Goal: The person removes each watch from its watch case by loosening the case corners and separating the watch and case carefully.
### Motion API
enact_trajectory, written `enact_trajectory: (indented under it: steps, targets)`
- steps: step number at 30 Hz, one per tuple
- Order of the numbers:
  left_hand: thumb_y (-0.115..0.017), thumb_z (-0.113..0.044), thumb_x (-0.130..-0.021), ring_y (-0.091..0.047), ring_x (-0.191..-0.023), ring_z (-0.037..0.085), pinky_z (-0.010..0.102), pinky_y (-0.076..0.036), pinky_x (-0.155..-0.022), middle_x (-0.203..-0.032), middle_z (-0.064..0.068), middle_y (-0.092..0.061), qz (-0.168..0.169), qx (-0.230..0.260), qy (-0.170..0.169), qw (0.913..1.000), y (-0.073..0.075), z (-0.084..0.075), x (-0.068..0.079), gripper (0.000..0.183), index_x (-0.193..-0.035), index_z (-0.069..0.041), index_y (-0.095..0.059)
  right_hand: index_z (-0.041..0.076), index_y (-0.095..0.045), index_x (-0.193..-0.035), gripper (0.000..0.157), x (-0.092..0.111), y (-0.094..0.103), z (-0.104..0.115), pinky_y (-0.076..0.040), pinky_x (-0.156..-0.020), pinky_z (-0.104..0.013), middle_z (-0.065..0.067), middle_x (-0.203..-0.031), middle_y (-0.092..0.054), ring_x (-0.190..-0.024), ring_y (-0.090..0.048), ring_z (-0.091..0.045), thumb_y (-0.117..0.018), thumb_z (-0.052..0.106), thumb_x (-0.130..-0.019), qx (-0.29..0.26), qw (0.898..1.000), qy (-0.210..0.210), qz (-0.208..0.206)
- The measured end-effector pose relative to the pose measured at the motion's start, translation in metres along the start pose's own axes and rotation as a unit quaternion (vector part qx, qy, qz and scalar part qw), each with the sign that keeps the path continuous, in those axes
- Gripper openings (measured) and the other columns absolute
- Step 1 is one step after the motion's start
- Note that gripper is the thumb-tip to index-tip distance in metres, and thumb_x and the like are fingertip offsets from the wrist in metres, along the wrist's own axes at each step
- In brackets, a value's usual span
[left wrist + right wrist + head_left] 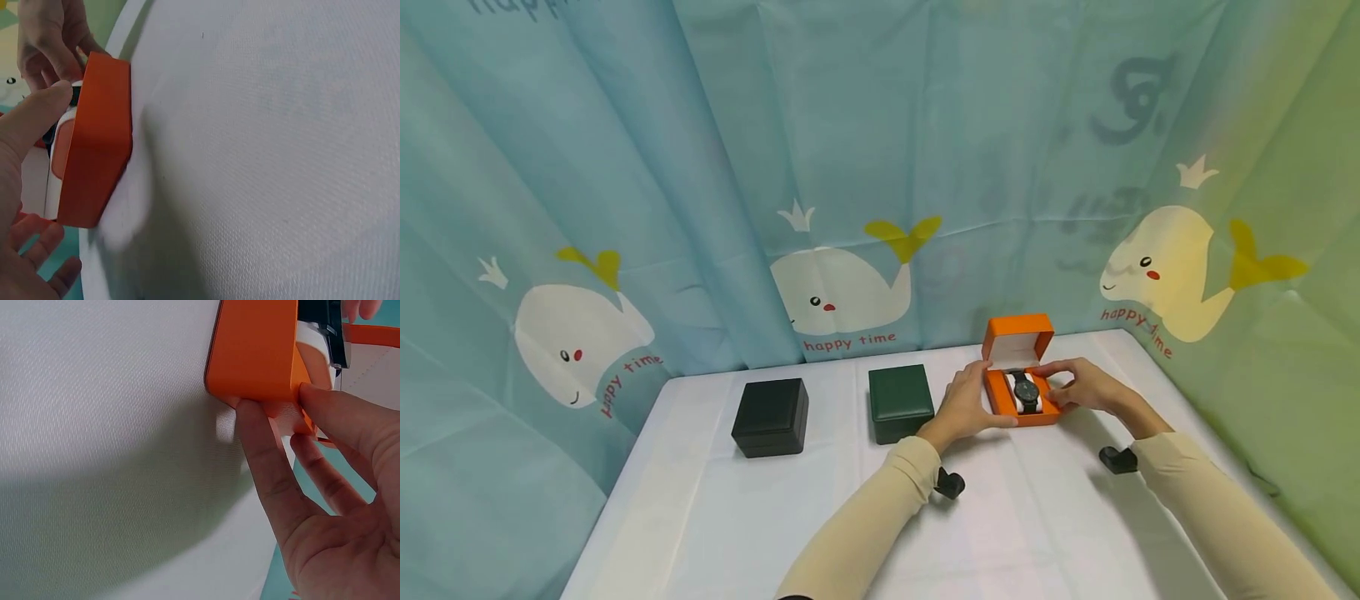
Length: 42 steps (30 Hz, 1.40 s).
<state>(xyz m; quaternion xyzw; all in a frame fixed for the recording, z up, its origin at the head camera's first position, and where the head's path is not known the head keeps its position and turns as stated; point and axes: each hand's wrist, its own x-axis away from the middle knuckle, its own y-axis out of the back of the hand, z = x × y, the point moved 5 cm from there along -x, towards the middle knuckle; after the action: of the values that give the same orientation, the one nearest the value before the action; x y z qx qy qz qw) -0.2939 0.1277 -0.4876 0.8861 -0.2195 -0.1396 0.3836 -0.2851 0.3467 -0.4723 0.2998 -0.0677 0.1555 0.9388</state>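
Right of centre, a white-lined orange watch box point(999, 392), black wristwatch point(1026, 391); mid-frame, dark-green box point(902, 400); centre-left, black box point(771, 417); above, whale-print blue curtain point(865, 125).

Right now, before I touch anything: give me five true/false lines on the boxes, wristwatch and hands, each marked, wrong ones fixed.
1. The orange watch box stands open with a wristwatch inside. True.
2. The wristwatch lies face down. False: it is face up.
3. In the head view, the black box is leftmost and the dark green box is in the middle of the three. True.
4. The dark green box has its lid raised. False: it is closed.
5. Both hands, left and right, are at the orange watch box. True.
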Motion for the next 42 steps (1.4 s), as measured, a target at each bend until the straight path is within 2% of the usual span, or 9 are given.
enact_trajectory:
  steps: [8,18,24,33,39,42]
  targets:
    - [-0.088,-0.049,-0.079,-0.042,-0.139,0.020,0.037,-0.033,-0.118,-0.161,0.000,-0.039,-0.004,-0.047,-0.018,0.9987,-0.002,-0.005,0.001,0.099,-0.157,-0.018,-0.036,-0.006,-0.056,-0.142,0.052,0.000,0.002,0.000,-0.061,-0.075,-0.036,-0.039,-0.144,-0.044,-0.091,-0.066,-0.025,-0.073,0.000,-0.093,0.029,1.000,0.009,-0.008]
    - [-0.082,-0.052,-0.084,-0.048,-0.129,0.018,0.034,-0.040,-0.113,-0.153,-0.002,-0.049,-0.005,-0.058,-0.049,0.9971,-0.002,-0.013,-0.004,0.088,-0.156,-0.021,-0.041,-0.007,-0.054,-0.143,0.053,0.003,0.002,0.001,-0.061,-0.076,-0.036,-0.040,-0.144,-0.044,-0.087,-0.068,-0.023,-0.072,-0.001,-0.093,0.018,1.000,0.004,-0.006]
    - [-0.078,-0.054,-0.087,-0.050,-0.130,0.018,0.033,-0.042,-0.110,-0.148,-0.003,-0.053,0.006,-0.125,-0.077,0.9892,-0.002,-0.022,-0.011,0.079,-0.151,-0.019,-0.048,-0.005,-0.056,-0.143,0.053,0.003,0.002,0.001,-0.061,-0.074,-0.035,-0.038,-0.140,-0.048,-0.083,-0.067,-0.021,-0.072,-0.001,-0.093,0.019,1.000,-0.002,-0.011]
    - [-0.075,-0.057,-0.089,-0.052,-0.128,0.018,0.034,-0.043,-0.106,-0.147,-0.005,-0.056,0.030,-0.188,-0.077,0.9786,-0.001,-0.024,-0.022,0.074,-0.149,-0.019,-0.053,-0.004,-0.058,-0.141,0.051,0.003,0.001,0.002,-0.059,-0.073,-0.033,-0.040,-0.140,-0.048,-0.077,-0.069,-0.021,-0.072,0.000,-0.093,0.039,0.999,-0.003,-0.016]
    - [-0.076,-0.057,-0.087,-0.054,-0.120,0.018,0.034,-0.045,-0.101,-0.139,-0.006,-0.061,0.038,-0.202,-0.075,0.9759,-0.002,-0.025,-0.027,0.070,-0.144,-0.020,-0.059,-0.003,-0.058,-0.142,0.052,0.001,0.002,0.001,-0.060,-0.074,-0.034,-0.040,-0.146,-0.042,-0.088,-0.067,-0.022,-0.074,0.002,-0.093,0.046,0.999,-0.001,-0.019]
    - [-0.077,-0.058,-0.086,-0.055,-0.115,0.017,0.034,-0.046,-0.099,-0.134,-0.007,-0.064,0.039,-0.202,-0.074,0.9757,-0.003,-0.025,-0.029,0.069,-0.142,-0.020,-0.061,-0.003,-0.058,-0.142,0.052,0.001,0.003,0.001,-0.061,-0.073,-0.035,-0.039,-0.147,-0.042,-0.088,-0.066,-0.023,-0.074,0.002,-0.092,0.045,0.999,-0.004,-0.020]
